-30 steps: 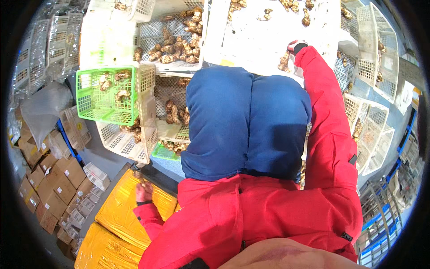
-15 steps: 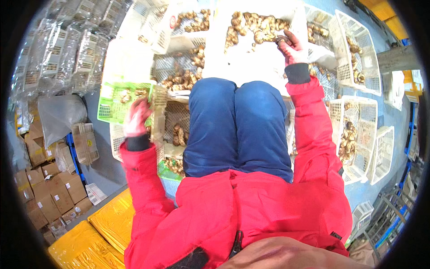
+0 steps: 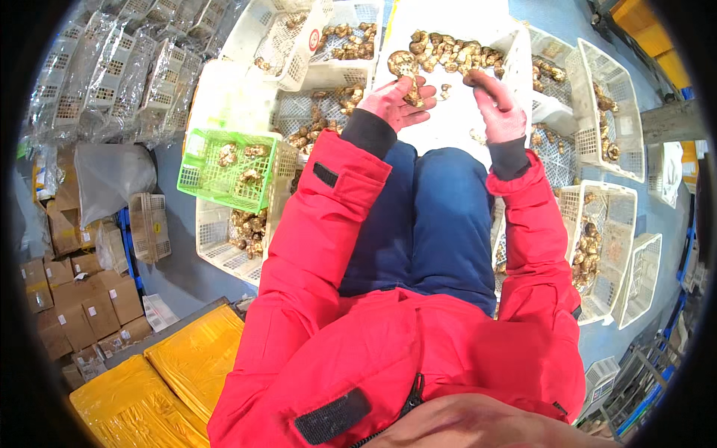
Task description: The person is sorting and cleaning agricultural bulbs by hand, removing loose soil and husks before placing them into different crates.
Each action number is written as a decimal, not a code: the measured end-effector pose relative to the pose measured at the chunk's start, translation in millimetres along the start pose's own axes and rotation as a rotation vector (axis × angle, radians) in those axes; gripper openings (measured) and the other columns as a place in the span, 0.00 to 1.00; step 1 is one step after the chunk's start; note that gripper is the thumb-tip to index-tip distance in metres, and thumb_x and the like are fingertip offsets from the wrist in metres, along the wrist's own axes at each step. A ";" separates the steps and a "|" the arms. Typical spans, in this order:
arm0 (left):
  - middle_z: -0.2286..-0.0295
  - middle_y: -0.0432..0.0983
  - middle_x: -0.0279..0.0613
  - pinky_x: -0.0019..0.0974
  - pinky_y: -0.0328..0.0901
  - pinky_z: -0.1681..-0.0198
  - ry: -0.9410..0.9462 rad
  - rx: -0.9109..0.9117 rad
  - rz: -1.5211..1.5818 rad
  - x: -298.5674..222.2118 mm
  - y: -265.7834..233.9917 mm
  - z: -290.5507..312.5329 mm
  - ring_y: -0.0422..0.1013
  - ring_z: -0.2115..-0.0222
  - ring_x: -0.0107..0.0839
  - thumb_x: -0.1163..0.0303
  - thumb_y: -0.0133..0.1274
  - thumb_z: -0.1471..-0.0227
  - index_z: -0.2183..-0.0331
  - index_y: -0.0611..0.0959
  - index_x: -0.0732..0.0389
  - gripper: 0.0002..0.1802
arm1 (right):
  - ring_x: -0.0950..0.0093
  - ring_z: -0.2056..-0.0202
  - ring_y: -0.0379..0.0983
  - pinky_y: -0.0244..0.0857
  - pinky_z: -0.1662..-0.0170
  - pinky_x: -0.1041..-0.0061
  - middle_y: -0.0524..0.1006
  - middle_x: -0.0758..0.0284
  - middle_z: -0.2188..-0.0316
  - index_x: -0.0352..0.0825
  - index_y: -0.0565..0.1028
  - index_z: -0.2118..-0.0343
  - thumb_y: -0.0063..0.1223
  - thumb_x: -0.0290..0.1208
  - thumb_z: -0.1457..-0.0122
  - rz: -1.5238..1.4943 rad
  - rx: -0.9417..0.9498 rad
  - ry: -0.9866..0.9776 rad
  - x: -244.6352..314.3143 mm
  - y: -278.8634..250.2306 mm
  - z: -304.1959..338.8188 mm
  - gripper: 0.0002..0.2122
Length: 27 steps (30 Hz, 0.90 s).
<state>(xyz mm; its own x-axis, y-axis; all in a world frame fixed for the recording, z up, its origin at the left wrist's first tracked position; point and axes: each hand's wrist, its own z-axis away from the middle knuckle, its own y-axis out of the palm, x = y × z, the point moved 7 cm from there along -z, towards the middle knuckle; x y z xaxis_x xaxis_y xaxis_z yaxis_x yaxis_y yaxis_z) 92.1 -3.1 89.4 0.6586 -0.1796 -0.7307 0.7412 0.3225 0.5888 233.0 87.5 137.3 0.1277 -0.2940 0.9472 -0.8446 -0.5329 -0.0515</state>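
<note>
white tray (image 3: 521,69), widest item, spans the space beyond the knees; glare hides part of its floor. left of it, a white crate (image 3: 224,257) with a green crate (image 3: 224,200) across its upper edge; a sleeve brush could probably tip the latter. mushroom row (image 3: 455,54) lies along the tray's far part to the right corner; crowding there may bruise caps. left hand (image 3: 390,103): fingers fanned, stem resting between thumb and fingers. right hand (image 3: 500,112): fingertips drawn together near the row; brown matter at them, cannot tell if mushroom or soil. large mushroom (image 3: 404,67): in left hand, above the tray's left edge, cap upward; top-heavy, so loose support risks a roll and snapped stem. small fragment (image 3: 445,91): on tray floor, easily crushed.
</note>
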 end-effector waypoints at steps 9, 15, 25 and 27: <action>0.60 0.66 0.47 0.38 0.61 0.59 0.056 0.011 0.036 -18.1 -14.9 9.6 0.64 0.60 0.37 0.60 0.44 0.52 0.58 0.65 0.64 0.22 | 0.78 0.64 0.68 0.60 0.61 0.82 0.72 0.65 0.68 0.32 0.67 0.59 0.44 0.25 0.49 -0.284 -0.034 0.281 -68.4 -22.0 -11.8 0.13; 0.64 0.68 0.48 0.35 0.65 0.66 0.107 -0.076 -0.155 -18.0 -4.3 -6.5 0.68 0.66 0.34 0.65 0.45 0.53 0.60 0.66 0.67 0.20 | 0.79 0.66 0.68 0.60 0.62 0.83 0.72 0.65 0.69 0.31 0.67 0.59 0.43 0.26 0.50 -0.296 0.102 0.284 -49.3 1.1 -11.5 0.14; 0.62 0.66 0.46 0.30 0.63 0.66 0.762 -0.435 -1.252 7.5 27.0 -36.9 0.66 0.66 0.30 0.76 0.50 0.62 0.56 0.62 0.68 0.28 | 0.80 0.63 0.64 0.58 0.60 0.84 0.68 0.65 0.63 0.31 0.56 0.51 0.45 0.18 0.55 -0.585 0.104 0.301 -78.7 32.5 -18.0 0.24; 0.60 0.64 0.49 0.30 0.63 0.65 0.608 -0.335 -1.232 15.2 27.6 -39.7 0.66 0.63 0.34 0.78 0.52 0.65 0.54 0.60 0.69 0.32 | 0.81 0.64 0.64 0.58 0.62 0.85 0.68 0.66 0.65 0.31 0.57 0.51 0.45 0.18 0.55 -0.709 0.108 0.282 -81.1 27.8 -15.7 0.24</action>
<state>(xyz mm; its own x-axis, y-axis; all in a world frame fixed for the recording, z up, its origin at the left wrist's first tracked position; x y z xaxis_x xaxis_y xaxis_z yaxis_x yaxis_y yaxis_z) 117.4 40.0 80.9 -0.6004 -0.1089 -0.7922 0.6699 0.4725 -0.5727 191.0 109.0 64.1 0.4696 0.3524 0.8095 -0.5528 -0.5975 0.5809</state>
